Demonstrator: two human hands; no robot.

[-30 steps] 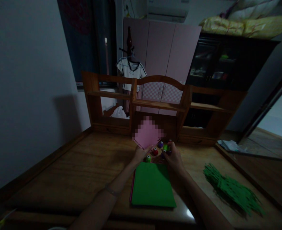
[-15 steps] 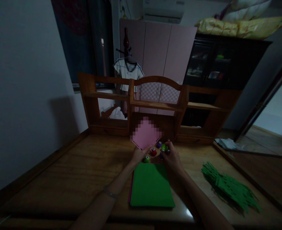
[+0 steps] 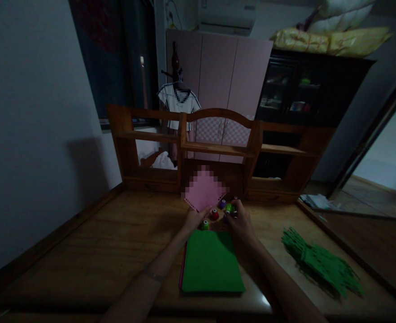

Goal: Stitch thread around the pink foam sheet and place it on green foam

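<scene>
My left hand (image 3: 198, 218) pinches a pink paper sheet (image 3: 204, 194) by its lower corner and keeps it tilted up off the desk. Small holes run along the sheet's two lower edges. Closed around a small green craft punch (image 3: 229, 208) is my right hand (image 3: 241, 220), just right of the sheet. Around the hands stand other little punches: a red one (image 3: 215, 214), a purple one (image 3: 222, 204) and another green one (image 3: 205, 224). Fingers partly hide a further dark punch. Closer to me lies a stack of green paper (image 3: 212, 262) with pink edges showing beneath.
A pile of green paper full of cut-outs (image 3: 320, 262) lies on the right of the wooden desk (image 3: 117, 251). Along the back stands a low wooden shelf unit (image 3: 218, 146). A raised rim (image 3: 345, 249) borders the desk's right side, with a white bundle (image 3: 319, 202) beyond.
The whole view has shifted slightly. My left hand still holds the pink sheet, and my right hand stays on the green craft punch with hardly any movement.
</scene>
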